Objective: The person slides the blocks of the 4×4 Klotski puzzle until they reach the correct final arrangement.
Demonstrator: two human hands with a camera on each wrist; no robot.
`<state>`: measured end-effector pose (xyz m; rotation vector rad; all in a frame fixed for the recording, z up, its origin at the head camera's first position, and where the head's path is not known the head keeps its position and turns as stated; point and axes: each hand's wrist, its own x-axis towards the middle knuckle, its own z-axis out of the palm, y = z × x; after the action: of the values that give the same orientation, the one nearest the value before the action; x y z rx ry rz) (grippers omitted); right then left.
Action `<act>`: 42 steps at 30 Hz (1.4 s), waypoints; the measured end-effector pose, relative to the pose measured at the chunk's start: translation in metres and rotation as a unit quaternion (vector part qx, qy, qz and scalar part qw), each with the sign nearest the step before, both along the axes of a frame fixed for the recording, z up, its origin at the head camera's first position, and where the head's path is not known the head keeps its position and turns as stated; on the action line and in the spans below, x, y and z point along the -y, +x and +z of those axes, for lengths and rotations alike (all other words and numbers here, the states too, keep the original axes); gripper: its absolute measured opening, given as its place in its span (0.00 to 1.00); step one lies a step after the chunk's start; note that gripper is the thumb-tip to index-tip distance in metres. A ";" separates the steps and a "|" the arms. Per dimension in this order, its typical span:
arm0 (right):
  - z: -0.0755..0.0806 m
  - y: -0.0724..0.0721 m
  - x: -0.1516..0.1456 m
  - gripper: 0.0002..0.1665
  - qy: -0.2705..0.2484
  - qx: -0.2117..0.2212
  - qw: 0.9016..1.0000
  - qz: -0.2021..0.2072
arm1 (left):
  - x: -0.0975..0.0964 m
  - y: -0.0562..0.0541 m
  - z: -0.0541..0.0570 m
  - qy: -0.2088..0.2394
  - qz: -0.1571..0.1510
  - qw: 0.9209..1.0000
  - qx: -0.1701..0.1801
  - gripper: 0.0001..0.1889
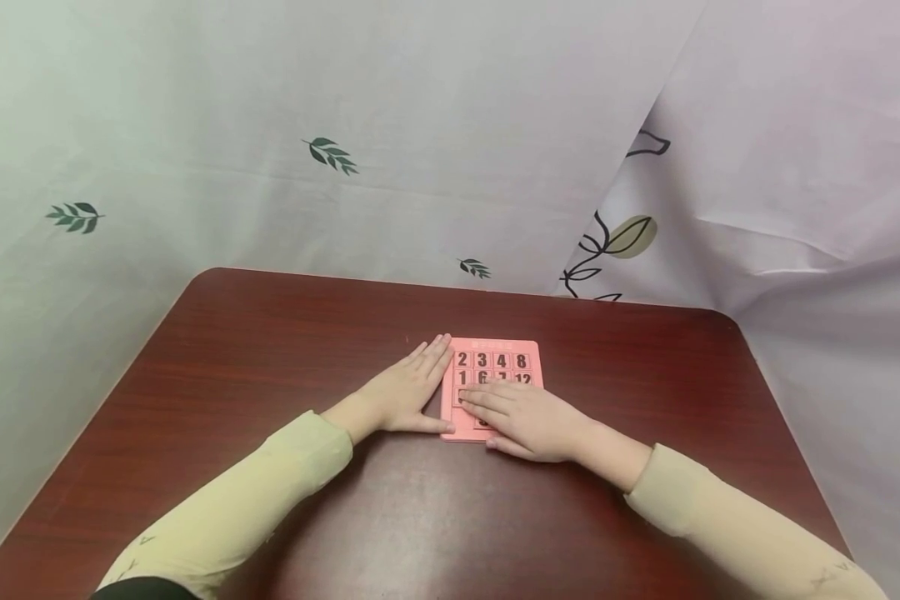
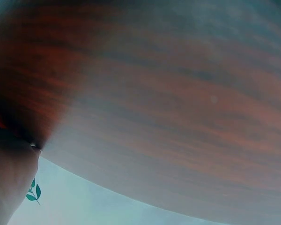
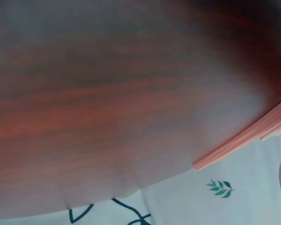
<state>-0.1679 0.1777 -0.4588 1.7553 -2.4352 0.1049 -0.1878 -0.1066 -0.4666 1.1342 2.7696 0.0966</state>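
A pink number sliding puzzle (image 1: 450,433) lies flat on the table, its top row reading 2, 3, 4, 8. My left hand (image 1: 405,392) rests along its left edge, fingers straight and thumb spread to the lower left corner. Over the lower right part lies my right hand (image 1: 532,421), its extended fingertips touching a tile at the left of the third row. That hand hides most of the lower tiles. In the right wrist view, the puzzle's side edge (image 3: 243,137) shows at the right. Only part of the left hand (image 2: 11,187) appears in the left wrist view.
The dark red-brown wooden table (image 1: 270,333) has rounded far corners. Behind and beside it hangs a pale curtain (image 1: 420,125) with leaf prints. Light sleeves (image 1: 240,492) cover both forearms.
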 end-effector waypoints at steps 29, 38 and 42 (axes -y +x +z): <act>-0.005 0.017 -0.006 0.39 0.003 -0.045 0.998 0.031 | 0.001 0.000 0.000 0.003 0.004 1.000 0.002 0.64; -0.007 0.024 -0.039 0.40 -0.029 -0.038 0.999 0.002 | 0.000 -0.001 -0.003 -0.002 0.005 1.000 -0.003 0.64; -0.011 0.025 -0.055 0.35 -0.033 -0.046 0.998 -0.002 | 0.000 -0.001 -0.003 -0.001 0.004 1.000 -0.004 0.65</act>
<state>-0.1424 0.2326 -0.4699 1.6896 -2.3429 0.0995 -0.1889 -0.1066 -0.4693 1.1249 2.7810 0.0907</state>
